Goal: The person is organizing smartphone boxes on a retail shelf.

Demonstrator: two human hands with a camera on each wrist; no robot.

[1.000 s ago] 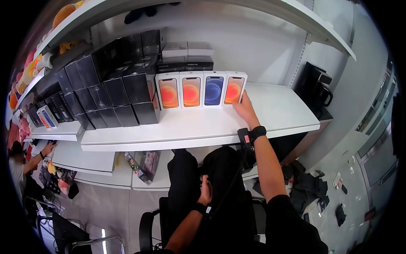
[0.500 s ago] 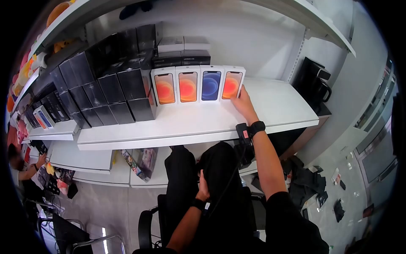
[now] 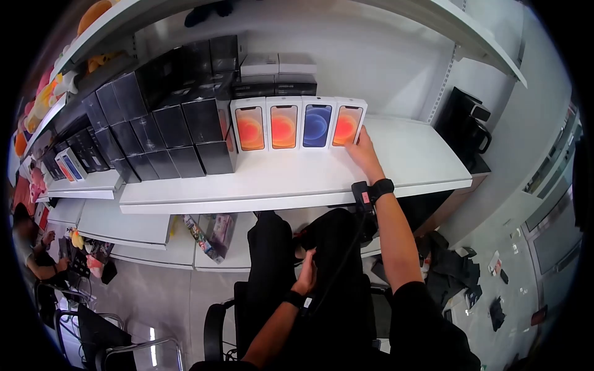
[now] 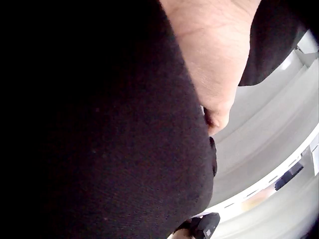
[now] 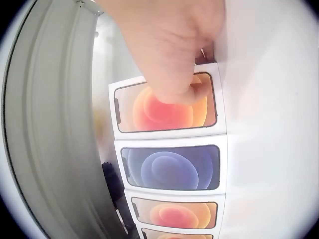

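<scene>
A row of white phone boxes stands upright side by side on the white shelf (image 3: pixel 297 188). Three have an orange screen picture, and the blue phone box (image 3: pixel 316 127) is second from the right. My right hand (image 3: pixel 366 157) grips the rightmost orange phone box (image 5: pixel 164 124) by its lower right side. In the right wrist view, the thumb (image 5: pixel 172 87) lies across its front and the other fingers are largely hidden behind. My left hand (image 3: pixel 305 274) rests between the thighs with nothing in it, its fingers partly hidden by the black trousers (image 4: pixel 109 139).
Stacked black boxes (image 3: pixel 167 127) fill the shelf's left, and grey-topped boxes (image 3: pixel 278 65) stand behind the row. Overhead runs another shelf (image 3: pixel 433 18). A black coffee machine (image 3: pixel 461 117) stands at the right. Another person (image 3: pixel 34 247) sits far left.
My right hand stays at the rightmost phone box, and the row keeps its order. The head view shifts slightly. At far left, the other person's raised arm has come down and back.
</scene>
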